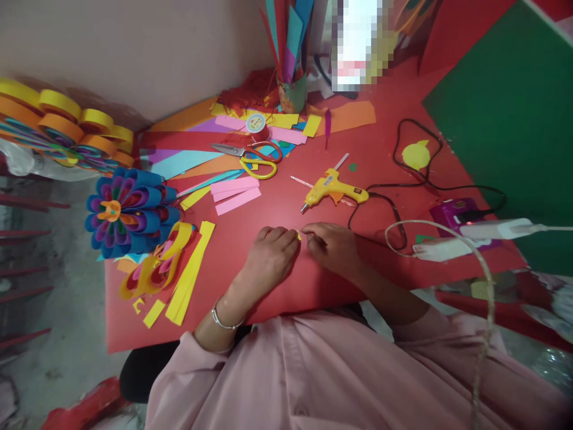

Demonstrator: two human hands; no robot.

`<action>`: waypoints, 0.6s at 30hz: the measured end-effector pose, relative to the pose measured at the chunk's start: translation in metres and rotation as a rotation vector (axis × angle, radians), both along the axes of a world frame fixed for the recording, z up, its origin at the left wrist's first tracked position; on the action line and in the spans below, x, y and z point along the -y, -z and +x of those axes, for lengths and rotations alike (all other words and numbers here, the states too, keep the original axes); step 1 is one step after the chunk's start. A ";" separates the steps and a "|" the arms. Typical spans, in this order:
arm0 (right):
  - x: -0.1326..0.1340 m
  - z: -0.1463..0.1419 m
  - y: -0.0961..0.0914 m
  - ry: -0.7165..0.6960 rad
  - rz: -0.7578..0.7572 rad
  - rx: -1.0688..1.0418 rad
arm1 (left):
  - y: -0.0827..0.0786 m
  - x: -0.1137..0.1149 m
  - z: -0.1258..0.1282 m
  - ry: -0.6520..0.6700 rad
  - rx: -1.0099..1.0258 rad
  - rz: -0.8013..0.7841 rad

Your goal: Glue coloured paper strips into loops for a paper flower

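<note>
My left hand (pixel 273 254) and my right hand (pixel 330 245) rest close together on the red sheet (pixel 277 209) covering the table. Their fingertips meet around a tiny yellow paper piece (pixel 299 235), pinched between both hands. The fingers of each hand are curled. A silver bangle sits on my left wrist. A yellow glue gun (pixel 333 188) lies just beyond my right hand, its black cord looping to the right.
Scissors with red and yellow handles (pixel 253 158) lie among coloured paper strips at the back. A blue paper flower (pixel 128 212) and yellow strips (pixel 190 275) sit at the left edge. A power strip (pixel 456 239) and a green board (pixel 510 119) are at the right.
</note>
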State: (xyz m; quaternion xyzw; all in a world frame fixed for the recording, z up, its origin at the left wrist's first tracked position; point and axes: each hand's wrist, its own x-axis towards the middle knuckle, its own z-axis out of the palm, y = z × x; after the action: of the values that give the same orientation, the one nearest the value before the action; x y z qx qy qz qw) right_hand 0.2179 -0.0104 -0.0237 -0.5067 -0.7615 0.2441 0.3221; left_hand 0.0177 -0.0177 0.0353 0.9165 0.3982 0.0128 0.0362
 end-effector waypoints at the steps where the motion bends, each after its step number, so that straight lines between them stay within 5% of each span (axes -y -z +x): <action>1: 0.000 0.000 0.000 0.015 -0.004 -0.026 | 0.000 0.000 0.000 0.002 -0.005 0.002; 18: 0.000 -0.001 0.001 -0.021 -0.034 0.082 | 0.001 -0.002 0.001 0.014 -0.004 0.007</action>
State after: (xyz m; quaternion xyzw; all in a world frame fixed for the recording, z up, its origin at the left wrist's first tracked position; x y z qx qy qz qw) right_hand 0.2172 -0.0101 -0.0252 -0.5135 -0.7752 0.2394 0.2795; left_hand 0.0183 -0.0156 0.0338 0.9194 0.3918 0.0118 0.0324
